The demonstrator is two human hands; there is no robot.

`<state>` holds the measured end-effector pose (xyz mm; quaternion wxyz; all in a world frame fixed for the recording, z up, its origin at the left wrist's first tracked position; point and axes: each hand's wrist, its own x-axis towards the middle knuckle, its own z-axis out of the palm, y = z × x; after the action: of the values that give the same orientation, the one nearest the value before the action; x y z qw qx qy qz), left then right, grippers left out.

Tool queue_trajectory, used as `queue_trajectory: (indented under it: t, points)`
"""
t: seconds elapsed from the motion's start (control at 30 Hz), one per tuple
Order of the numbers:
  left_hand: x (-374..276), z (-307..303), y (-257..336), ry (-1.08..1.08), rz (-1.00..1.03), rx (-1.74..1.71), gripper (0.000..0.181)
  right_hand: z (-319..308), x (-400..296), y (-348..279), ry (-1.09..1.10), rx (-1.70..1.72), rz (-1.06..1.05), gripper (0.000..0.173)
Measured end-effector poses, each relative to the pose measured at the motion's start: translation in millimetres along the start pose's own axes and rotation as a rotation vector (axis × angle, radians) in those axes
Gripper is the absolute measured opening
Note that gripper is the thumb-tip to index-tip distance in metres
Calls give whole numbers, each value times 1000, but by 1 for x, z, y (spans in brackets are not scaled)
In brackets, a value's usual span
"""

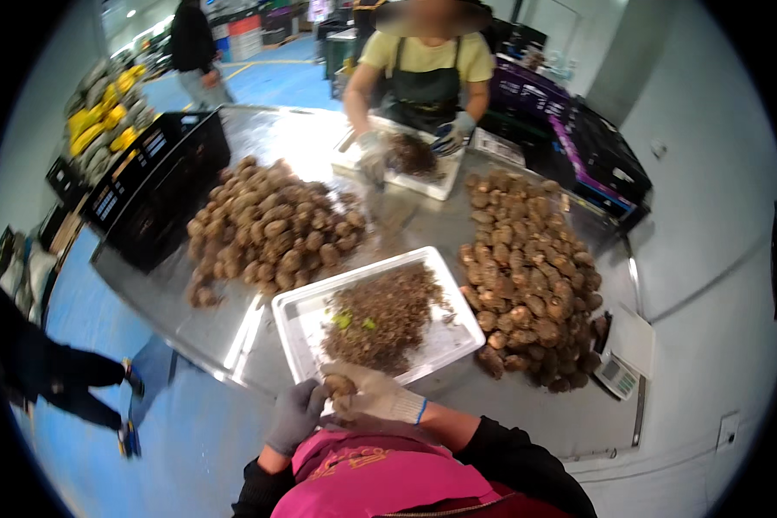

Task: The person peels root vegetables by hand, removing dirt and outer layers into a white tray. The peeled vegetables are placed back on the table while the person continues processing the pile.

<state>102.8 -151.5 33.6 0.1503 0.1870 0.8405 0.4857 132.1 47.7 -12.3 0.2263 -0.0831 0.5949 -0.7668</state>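
My left hand point(294, 416), in a grey knit glove, and my right hand point(382, 396), in a whitish knit glove with a blue cuff edge, meet close in front of my pink apron point(375, 476). Between them they grip a brown taro corm point(340, 386). The gloves partly hide it. Just beyond is a white plastic tray point(303, 331), and both hands are at its near edge. Brown fibrous peelings point(382, 317) with a few green bits lie inside it.
Piles of taro corms lie left point(278, 223) and right point(531, 278) on the metal table point(511, 414). A digital scale point(618, 375) sits at right, a black crate point(175, 188) at left. Opposite, a gloved co-worker point(427, 78) handles a brown clump point(414, 155) over another tray point(437, 189).
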Motion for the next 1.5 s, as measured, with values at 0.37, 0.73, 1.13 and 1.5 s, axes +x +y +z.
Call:
queue_trajectory:
  t: [0.37,0.73,1.13,1.5]
  points:
    - [1,6,14,-8,99,-89,28,16,-8,-37,260,-836,-181,61]
    - [-3,-19,-22,185,-118,-395,32,-89,-36,-74,744,-915,-49,55]
    - [1,-13,-40,297,-27,201,56,-156,-72,-76,676,211,-302,74]
    - [7,2,-47,211,-27,66,15,-133,-59,-76,478,494,-518,78]
